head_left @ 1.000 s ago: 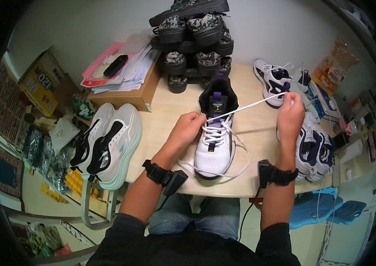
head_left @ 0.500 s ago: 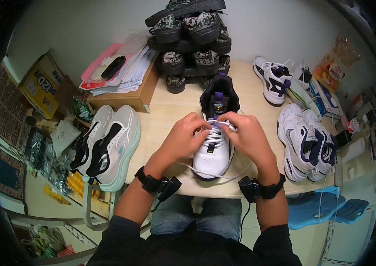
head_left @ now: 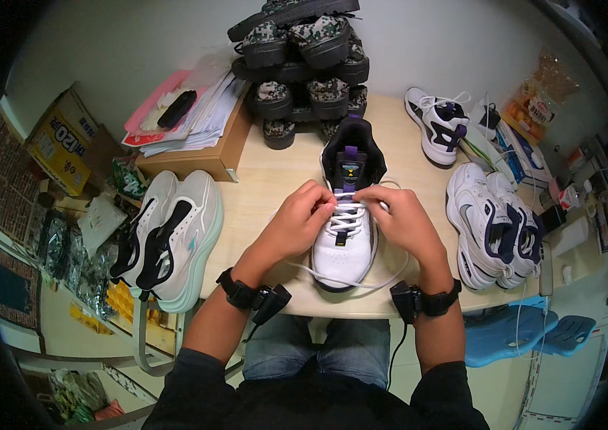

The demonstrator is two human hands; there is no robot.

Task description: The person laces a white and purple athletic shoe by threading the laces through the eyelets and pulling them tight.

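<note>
A white sneaker (head_left: 343,261) with a black collar and purple tabs stands upright on the table, its toe toward me. White shoelace (head_left: 349,219) criss-crosses its front, and long loose ends trail around the toe. My left hand (head_left: 298,218) is closed at the left row of eyelets, thumb and fingers pinching the lace. On the other side, my right hand (head_left: 405,221) pinches lace at the upper right eyelets, its index finger reaching toward the tongue (head_left: 350,170). The fingertips of both hands partly hide the upper lacing.
Grey-white sneakers (head_left: 196,236) stand at the left table edge, white-and-navy sneakers (head_left: 472,222) at the right. A single white-and-black sneaker (head_left: 438,132) lies behind them. Stacked camouflage shoes (head_left: 329,97) rise at the back, beside a cardboard box (head_left: 207,161) bearing papers.
The lace stretch held raised between my hands has come down against the tongue. My right fingers have moved slightly lower and inward; my left hand has barely moved.
</note>
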